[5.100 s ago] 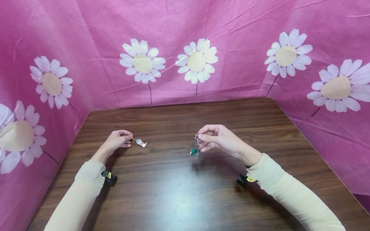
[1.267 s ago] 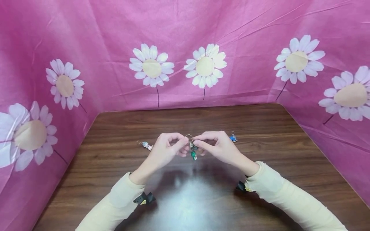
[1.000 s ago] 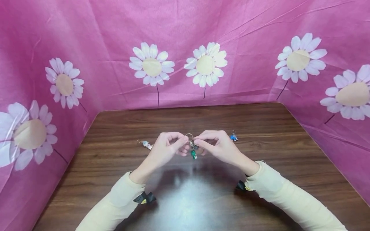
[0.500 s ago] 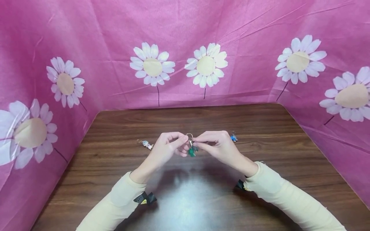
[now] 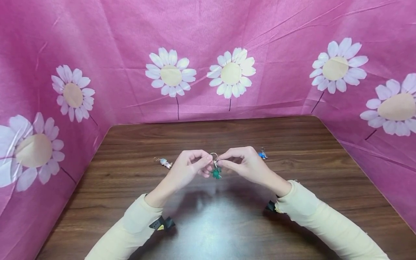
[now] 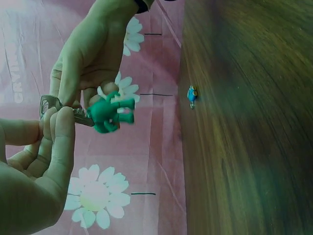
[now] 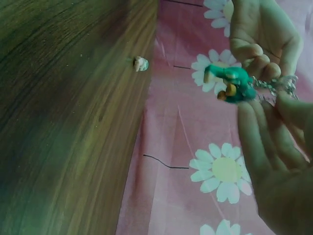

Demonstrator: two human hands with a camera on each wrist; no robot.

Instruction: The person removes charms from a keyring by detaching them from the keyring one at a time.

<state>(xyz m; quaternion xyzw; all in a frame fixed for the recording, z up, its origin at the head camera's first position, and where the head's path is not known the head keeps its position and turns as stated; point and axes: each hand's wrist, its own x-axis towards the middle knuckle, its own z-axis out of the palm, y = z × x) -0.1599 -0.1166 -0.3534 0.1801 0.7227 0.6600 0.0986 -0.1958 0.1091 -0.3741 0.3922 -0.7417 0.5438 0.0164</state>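
Near the middle of the head view, both hands hold a keychain above the table, with a green figurine (image 5: 216,173) hanging from it. My left hand (image 5: 188,164) pinches its metal ring (image 5: 214,156) from the left. From the right, my right hand (image 5: 247,162) pinches the metal parts by the ring between thumb and forefinger. In the left wrist view, a flat silver piece (image 6: 49,103) like a key head shows between the fingers; what exactly the fingertips grip is partly hidden. A short chain (image 7: 264,85) joins the figurine in the right wrist view.
On the brown wooden table (image 5: 208,133) lie a pale figurine keychain (image 5: 166,163) just left of the left hand and a blue figurine keychain (image 5: 262,155) behind the right hand. A pink cloth (image 5: 273,47) with white flowers surrounds the back and sides.
The left hand has let go of the pale keychain and come right to the green one's ring. Over the last second, the green figurine has turned and the right fingers have shifted slightly.
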